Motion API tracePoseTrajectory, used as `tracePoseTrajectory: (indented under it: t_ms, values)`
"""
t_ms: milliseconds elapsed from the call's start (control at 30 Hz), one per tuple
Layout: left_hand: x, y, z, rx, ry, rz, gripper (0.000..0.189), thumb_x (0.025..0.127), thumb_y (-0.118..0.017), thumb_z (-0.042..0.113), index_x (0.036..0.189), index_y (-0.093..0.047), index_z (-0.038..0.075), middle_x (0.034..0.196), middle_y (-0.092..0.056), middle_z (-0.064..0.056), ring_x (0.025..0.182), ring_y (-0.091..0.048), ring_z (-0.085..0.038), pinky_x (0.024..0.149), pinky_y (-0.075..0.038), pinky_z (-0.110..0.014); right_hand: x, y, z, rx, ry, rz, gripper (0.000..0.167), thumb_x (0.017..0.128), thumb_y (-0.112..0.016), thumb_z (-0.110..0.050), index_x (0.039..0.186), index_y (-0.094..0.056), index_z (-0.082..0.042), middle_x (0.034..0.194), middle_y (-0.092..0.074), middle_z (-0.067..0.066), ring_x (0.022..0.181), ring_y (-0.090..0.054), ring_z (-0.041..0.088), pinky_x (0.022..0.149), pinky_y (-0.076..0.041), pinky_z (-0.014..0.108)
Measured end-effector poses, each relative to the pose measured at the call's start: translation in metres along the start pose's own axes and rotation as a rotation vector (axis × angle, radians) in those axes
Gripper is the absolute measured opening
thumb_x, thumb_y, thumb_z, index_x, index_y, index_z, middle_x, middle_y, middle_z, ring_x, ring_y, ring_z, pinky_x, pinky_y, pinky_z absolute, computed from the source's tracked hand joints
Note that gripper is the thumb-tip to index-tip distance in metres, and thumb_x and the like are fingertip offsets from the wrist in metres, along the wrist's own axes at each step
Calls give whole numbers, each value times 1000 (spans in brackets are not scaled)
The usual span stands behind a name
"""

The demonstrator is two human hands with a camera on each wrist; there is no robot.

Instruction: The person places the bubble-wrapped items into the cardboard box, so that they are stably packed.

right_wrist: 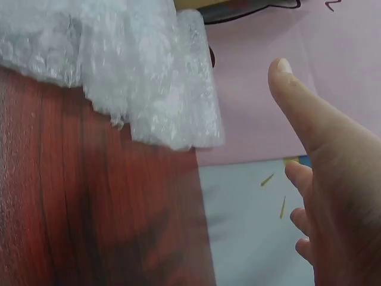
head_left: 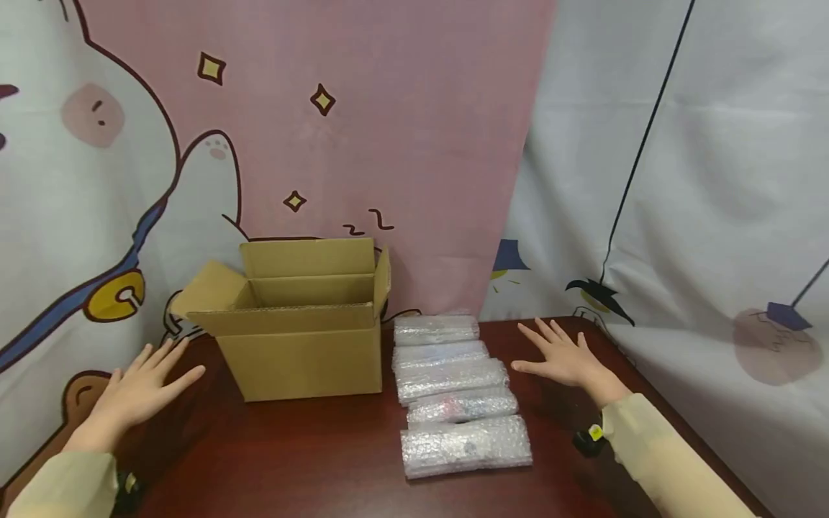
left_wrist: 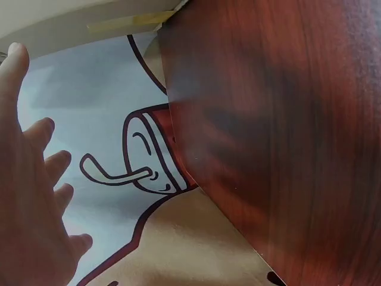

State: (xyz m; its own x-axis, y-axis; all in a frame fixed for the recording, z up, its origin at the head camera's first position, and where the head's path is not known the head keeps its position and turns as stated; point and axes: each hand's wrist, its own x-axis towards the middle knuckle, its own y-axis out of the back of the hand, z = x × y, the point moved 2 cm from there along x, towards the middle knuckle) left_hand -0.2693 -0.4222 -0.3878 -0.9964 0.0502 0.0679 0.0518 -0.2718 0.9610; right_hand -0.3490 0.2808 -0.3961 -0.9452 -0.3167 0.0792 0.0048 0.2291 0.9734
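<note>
My left hand (head_left: 137, 388) hovers with fingers spread over the table's left side, left of an open cardboard box (head_left: 304, 367). Nothing is in it. On the other side, my right hand (head_left: 566, 357) also has its fingers spread and holds nothing. Just left of that hand lies a column of several bubble-wrapped packs (head_left: 466, 447), running from the box's right side toward the front. What they contain is blurred by the wrap. In the right wrist view, the bubble wrap (right_wrist: 161, 83) lies apart from the thumb (right_wrist: 297, 95).
The dark red wooden table (head_left: 311, 460) ends against a printed cloth backdrop (head_left: 421, 129) at the back and sides. The box's flaps (head_left: 214, 288) stand up and outward. Dark wrist devices (head_left: 588, 442) sit at both sleeves.
</note>
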Motion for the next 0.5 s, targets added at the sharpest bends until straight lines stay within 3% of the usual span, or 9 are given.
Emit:
tracePoseTrajectory:
  t_ms: [200, 367, 500]
  values:
    - [-8, 13, -3, 6, 4, 21, 85, 97, -38, 62, 157, -1, 15, 154, -7, -34, 136, 3, -59, 89, -1, -82, -5, 4, -18, 16, 81, 12, 91, 84, -56, -69, 155, -28, -20, 159, -14, 19, 144, -8, 45, 101, 0, 76]
    - [-15, 38, 0, 15, -10, 78, 81, 100, -38, 56, 156, 1, 13, 153, -3, -35, 135, 6, -59, 88, -2, -83, -13, 5, -34, 7, 170, 23, 89, 83, -60, -67, 155, -29, -24, 160, -16, 16, 144, -10, 43, 102, -5, 75]
    - [-20, 61, 9, 22, -21, 166, 79, 101, -39, 51, 156, 0, 11, 153, -2, -36, 136, 9, -57, 89, -1, -83, -22, 5, -51, 35, 253, 2, 90, 82, -60, -68, 155, -29, -25, 160, -18, 12, 144, -14, 40, 103, -10, 74]
